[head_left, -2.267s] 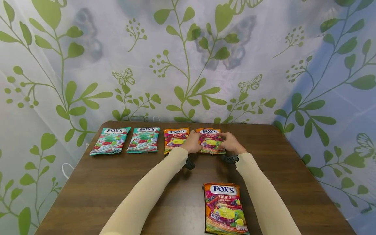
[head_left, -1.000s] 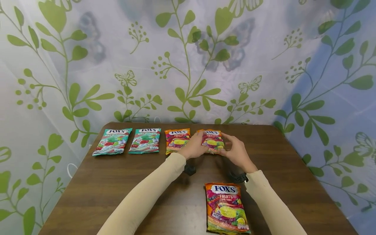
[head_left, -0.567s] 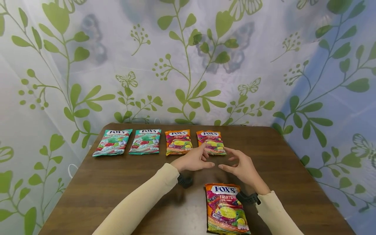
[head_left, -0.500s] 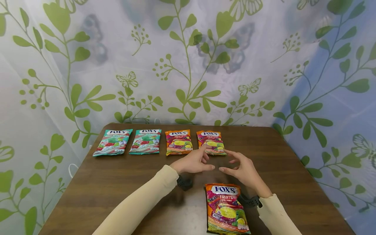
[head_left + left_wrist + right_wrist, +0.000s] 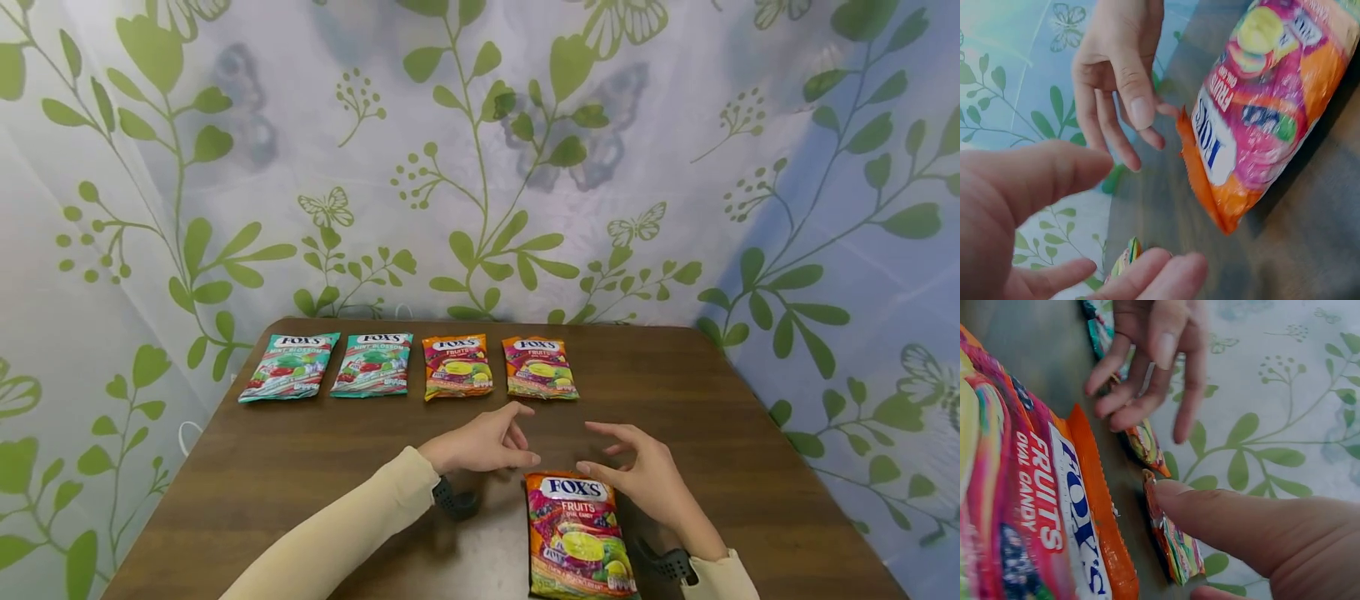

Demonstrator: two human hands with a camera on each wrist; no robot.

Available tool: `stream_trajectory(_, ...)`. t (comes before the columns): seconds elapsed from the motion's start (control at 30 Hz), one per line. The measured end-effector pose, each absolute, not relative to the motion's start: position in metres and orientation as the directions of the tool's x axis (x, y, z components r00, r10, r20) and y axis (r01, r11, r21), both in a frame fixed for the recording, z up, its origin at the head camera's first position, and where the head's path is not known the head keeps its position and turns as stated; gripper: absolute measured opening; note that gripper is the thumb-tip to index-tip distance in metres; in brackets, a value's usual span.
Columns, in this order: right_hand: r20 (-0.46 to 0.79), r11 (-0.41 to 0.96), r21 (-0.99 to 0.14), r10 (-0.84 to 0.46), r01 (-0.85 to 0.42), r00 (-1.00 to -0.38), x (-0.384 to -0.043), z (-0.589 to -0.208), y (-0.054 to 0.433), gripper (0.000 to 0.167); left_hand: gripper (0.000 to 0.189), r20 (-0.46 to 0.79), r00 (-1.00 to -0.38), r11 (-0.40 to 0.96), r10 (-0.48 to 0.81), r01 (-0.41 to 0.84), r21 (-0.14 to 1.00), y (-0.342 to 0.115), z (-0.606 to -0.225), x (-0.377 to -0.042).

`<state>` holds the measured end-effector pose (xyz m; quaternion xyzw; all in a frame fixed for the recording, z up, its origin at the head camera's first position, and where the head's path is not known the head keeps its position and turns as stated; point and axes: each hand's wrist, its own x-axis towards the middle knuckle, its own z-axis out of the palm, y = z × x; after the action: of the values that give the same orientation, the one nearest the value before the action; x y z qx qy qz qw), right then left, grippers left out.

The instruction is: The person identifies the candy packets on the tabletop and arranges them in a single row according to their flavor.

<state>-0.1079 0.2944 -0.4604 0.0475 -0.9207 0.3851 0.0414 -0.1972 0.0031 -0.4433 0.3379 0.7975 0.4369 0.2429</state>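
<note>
An orange and purple Fox's Fruits candy bag (image 5: 577,533) lies face up near the table's front, its printed top edge toward the wall. Just beyond its upper left corner is my left hand (image 5: 483,442), fingers relaxed and holding nothing. My right hand (image 5: 637,467) hovers by the bag's upper right corner, thumb near the top seam, fingers loosely bent around air. In the left wrist view the bag (image 5: 1260,106) lies to the right of both hands. The right wrist view shows the bag's crimped orange top (image 5: 1104,506) close up.
Along the back edge of the brown table (image 5: 300,467) lie two teal Mint Blossom bags (image 5: 291,367) (image 5: 372,365) and two smaller-looking Fruits bags (image 5: 457,367) (image 5: 540,368), side by side. A leaf-patterned curtain (image 5: 480,167) hangs behind the table.
Both hands have let go of the rightmost back Fruits bag and drawn back toward the front bag. The back bag stays in the row; the front bag has not moved.
</note>
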Motion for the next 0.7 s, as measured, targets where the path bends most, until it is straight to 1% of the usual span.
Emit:
stream_trajectory(0.27, 0.022, 0.663, -0.748, -0.005, -0.02, -1.0, -0.081, -0.468, 0.301, 0.058, 0.071, -0.139, -0.67, 0.333, 0.729, 0.17, 0.928, -0.01, -0.45, -0.177)
stream_trajectory(0.47, -0.047, 0.658, -0.751, 0.037, 0.06, -0.998, -0.068, -0.466, 0.308, 0.059, 0.07, -0.162, -0.642, 0.306, 0.749, 0.118, 0.945, -0.015, -0.453, -0.168)
stream_trajectory(0.57, -0.088, 0.644, -0.759, 0.039, 0.092, -0.995, -0.064, -0.465, 0.312, 0.058, 0.069, -0.171, -0.641, 0.301, 0.748, 0.099, 0.948, -0.016, -0.455, -0.164)
stream_trajectory(0.7, -0.157, 0.579, -0.806, -0.007, 0.124, -0.987, -0.059, -0.465, 0.317, 0.058, 0.067, -0.17, -0.634, 0.291, 0.755, 0.091, 0.952, -0.018, -0.457, -0.159)
